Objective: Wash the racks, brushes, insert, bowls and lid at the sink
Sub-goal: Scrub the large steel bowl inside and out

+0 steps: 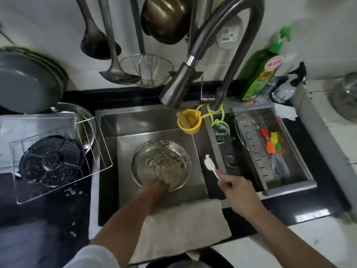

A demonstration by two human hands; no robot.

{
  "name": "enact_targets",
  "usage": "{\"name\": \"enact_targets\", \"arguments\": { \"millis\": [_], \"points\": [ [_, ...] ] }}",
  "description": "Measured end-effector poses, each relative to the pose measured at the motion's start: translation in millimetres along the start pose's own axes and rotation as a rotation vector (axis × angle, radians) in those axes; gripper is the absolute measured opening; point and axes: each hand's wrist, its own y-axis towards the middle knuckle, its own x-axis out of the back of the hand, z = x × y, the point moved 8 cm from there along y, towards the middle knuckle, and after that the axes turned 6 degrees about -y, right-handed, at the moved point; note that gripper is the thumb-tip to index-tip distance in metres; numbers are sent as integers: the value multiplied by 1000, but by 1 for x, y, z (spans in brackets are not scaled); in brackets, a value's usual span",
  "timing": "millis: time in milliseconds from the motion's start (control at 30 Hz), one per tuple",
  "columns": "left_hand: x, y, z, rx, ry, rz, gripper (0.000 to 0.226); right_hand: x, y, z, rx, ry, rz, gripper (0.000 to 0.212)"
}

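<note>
While soapy streaks coat the round shallow steel bowl [161,165] lying in the stainless sink [108,151], the left hand [154,190] grips its near rim, fingers curled over the edge. Over the sink's right side, the right hand [234,187] pinches the handle of a white brush [210,165]. On the dark counter [48,219] at left, a wire rack [92,147] holds a black perforated round insert [52,161].

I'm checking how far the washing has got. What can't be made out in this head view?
- Left hand grip on the bowl: fingertips blurred at the rim.
- Round insert cleanliness: dark, behind rack wires.
- White brush bristles: too small, blurred.
- Water from the faucet: not discernible.
</note>
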Motion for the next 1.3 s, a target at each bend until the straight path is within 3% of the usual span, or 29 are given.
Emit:
{"name": "enact_targets", "arguments": {
  "millis": [100, 167, 300, 367, 500, 567, 633, 733, 833, 967, 1100, 1300],
  "points": [
    [-9, -9, 10, 48, -32, 13, 44, -22, 10, 16, 31, 48, 79, 34],
    [-3, -29, 16, 102, -279, -48, 47, -39, 16, 34, 73, 62, 135, 34],
    [44, -116, 44, 185, -1300, -361, 16, -70, 21, 76, 125, 79, 215, 34],
    [54, -165, 83, 240, -1799, -510, 15, -81, 19, 93, 133, 119, 229, 34],
    [50, -213, 185, 445, -2303, -858, 28, -102, 11, 114, 161, 129, 231, 34],
    [56, -205, 216, 473, -2385, -899, 45, -110, 6, 123, 159, 140, 247, 33],
    [67, -182, 223, 428, -2432, -844, 51, -114, 0, 129, 152, 155, 251, 33],
    [87, -150, 215, 264, -2550, -761, 26, -113, -6, 127, 103, 229, 229, 33],
    [90, -138, 216, 223, -2600, -834, 11, -105, -10, 112, 20, 309, 209, 31],
    [80, -169, 212, 234, -2407, -969, 26, -85, -9, 89, -64, 376, 148, 31],
    [68, -213, 175, 229, -2172, -993, 11, -67, -5, 54, -179, 493, 108, 32],
    [41, -116, 90, 324, -1929, -841, 5, -39, -7, 7, -260, 573, 9, 28]
  ]
}}
